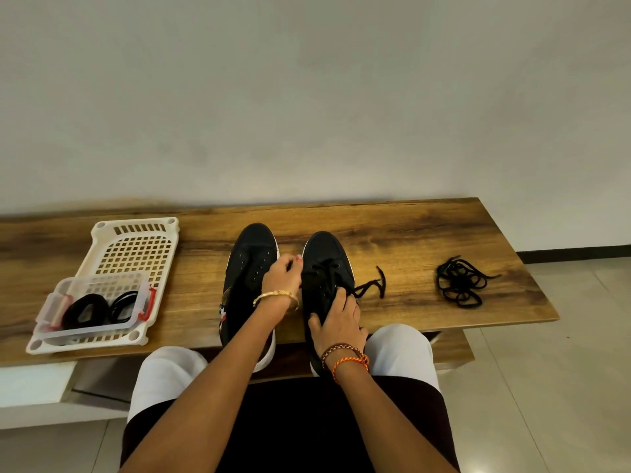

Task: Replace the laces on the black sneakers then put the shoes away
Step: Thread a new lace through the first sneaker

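Right hand [341,322] gripping right sneaker [326,268], left hand [283,274] pinching lace, clear box [51,310] holding black laces [85,310]

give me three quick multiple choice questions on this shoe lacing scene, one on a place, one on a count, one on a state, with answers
1. Where is the loose lace pile?
A. in the basket
B. on the table right of the shoes
C. on the floor

2. How many sneakers are on the table?
A. one
B. two
C. three

3. What state is the left sneaker in?
A. fully laced
B. eyelets empty
C. upside down

Answers: 1 B, it lies on bare wood beyond the right sneaker. 2 B, a pair stands side by side. 3 B, its eyelets show no lace.
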